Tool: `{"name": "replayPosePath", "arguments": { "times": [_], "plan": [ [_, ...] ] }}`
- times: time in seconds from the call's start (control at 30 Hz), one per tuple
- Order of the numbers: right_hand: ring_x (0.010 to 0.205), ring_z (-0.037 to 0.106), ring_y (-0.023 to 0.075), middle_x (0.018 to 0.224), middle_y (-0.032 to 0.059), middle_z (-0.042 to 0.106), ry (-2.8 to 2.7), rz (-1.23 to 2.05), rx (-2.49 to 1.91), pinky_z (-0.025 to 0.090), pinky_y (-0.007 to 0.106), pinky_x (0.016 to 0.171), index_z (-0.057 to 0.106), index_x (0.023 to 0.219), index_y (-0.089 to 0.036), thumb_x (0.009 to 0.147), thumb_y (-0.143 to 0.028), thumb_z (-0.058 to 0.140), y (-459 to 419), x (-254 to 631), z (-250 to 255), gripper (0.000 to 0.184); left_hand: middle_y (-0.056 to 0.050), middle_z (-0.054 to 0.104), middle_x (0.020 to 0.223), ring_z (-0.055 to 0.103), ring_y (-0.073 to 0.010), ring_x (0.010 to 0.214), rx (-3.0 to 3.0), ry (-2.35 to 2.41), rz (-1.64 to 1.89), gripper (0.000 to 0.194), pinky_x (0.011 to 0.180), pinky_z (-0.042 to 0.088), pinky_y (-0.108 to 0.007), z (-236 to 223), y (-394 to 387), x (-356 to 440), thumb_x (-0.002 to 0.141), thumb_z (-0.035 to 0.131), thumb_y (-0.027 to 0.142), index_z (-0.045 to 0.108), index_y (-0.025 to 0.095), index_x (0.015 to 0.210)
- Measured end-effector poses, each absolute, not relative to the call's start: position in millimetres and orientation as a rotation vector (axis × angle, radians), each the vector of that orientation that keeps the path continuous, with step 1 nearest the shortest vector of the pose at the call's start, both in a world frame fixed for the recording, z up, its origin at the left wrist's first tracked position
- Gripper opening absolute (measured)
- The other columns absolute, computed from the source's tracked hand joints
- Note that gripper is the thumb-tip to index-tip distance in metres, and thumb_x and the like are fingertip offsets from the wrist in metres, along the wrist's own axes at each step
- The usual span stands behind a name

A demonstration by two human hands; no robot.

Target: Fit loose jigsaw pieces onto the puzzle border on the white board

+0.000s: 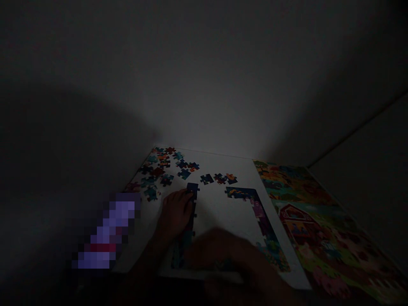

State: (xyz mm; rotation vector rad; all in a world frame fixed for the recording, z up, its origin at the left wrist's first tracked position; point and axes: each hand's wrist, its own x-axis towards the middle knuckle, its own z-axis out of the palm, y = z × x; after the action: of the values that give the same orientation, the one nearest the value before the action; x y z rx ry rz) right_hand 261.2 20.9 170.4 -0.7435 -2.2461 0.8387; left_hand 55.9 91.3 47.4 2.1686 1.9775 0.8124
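The scene is very dark. A partly joined jigsaw puzzle (264,221) forms a border on a white surface, with a gap along its far side. My left hand (175,210) lies over the puzzle's left strip (193,187), fingers stretched out and the tips touching its upper part. Lower and nearer the camera, my right hand (226,248) hovers in front of the bottom strip, blurred and bent; its fingertips cannot be made out. The right hand hides part of the puzzle's lower edge.
Several loose jigsaw pieces (157,172) lie scattered at the far left. A short row of pieces (219,178) sits beyond the gap. Colourful farm picture sheets (306,229) cover the right side. A pixelated purple patch (108,231) is at the left edge. A wall (204,106) rises behind.
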Motion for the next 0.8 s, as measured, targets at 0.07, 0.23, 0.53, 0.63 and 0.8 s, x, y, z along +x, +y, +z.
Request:
{"name": "replayPosePath", "arguments": {
  "times": [0.07,0.23,0.53,0.63,0.8],
  "plan": [
    [0.091,0.066,0.0151,0.107,0.0028,0.069,-2.195,0.869,-0.969,0.055,0.029,0.076,0.059,0.118,-0.026,0.092,-0.017,0.046,60.6,261.0,154.0,0.03,-0.007,0.064,0.124,0.055,-0.0264,0.116,2.146,1.977,0.822,0.03,0.101,0.041,-0.047,49.0,91.8,56.2,0.091,0.047,0.019,0.066,0.023,0.114],
    [0.093,0.066,0.0213,0.106,0.0114,0.069,-2.039,0.701,-1.555,0.051,0.038,0.086,0.064,0.111,-0.016,0.09,-0.019,0.046,155.5,272.3,101.5,0.028,-0.006,0.065,0.121,0.056,-0.0266,0.114,2.114,1.996,0.822,0.031,0.099,0.042,-0.048,50.5,94.5,56.4,0.091,0.046,0.018,0.066,0.023,0.114],
    [0.11,0.058,0.0276,0.123,0.0209,0.057,-2.161,0.451,-1.724,0.047,0.038,0.09,0.059,0.124,-0.011,0.091,-0.038,0.056,197.5,224.2,68.6,0.042,-0.007,0.063,0.127,0.053,-0.027,0.12,2.13,2.004,0.783,0.034,0.102,0.04,-0.048,46.5,95.2,56.1,0.091,0.046,0.016,0.064,0.021,0.12],
    [0.111,0.056,0.0244,0.121,0.0154,0.057,-2.195,0.555,-1.542,0.047,0.039,0.093,0.058,0.127,-0.017,0.087,-0.026,0.06,203.8,234.1,56.1,0.041,-0.007,0.063,0.127,0.053,-0.027,0.119,2.132,2.0,0.784,0.034,0.102,0.041,-0.047,46.0,95.6,56.1,0.091,0.046,0.015,0.064,0.02,0.12],
    [0.116,0.051,0.0236,0.122,0.0116,0.051,-2.268,0.924,-1.302,0.046,0.04,0.098,0.061,0.123,-0.02,0.078,-0.012,0.063,218.4,264.6,48.2,0.046,-0.007,0.063,0.127,0.053,-0.0279,0.117,2.119,2.005,0.757,0.034,0.102,0.04,-0.048,45.7,97.4,56.7,0.09,0.049,0.016,0.064,0.02,0.12]
  ]
}}
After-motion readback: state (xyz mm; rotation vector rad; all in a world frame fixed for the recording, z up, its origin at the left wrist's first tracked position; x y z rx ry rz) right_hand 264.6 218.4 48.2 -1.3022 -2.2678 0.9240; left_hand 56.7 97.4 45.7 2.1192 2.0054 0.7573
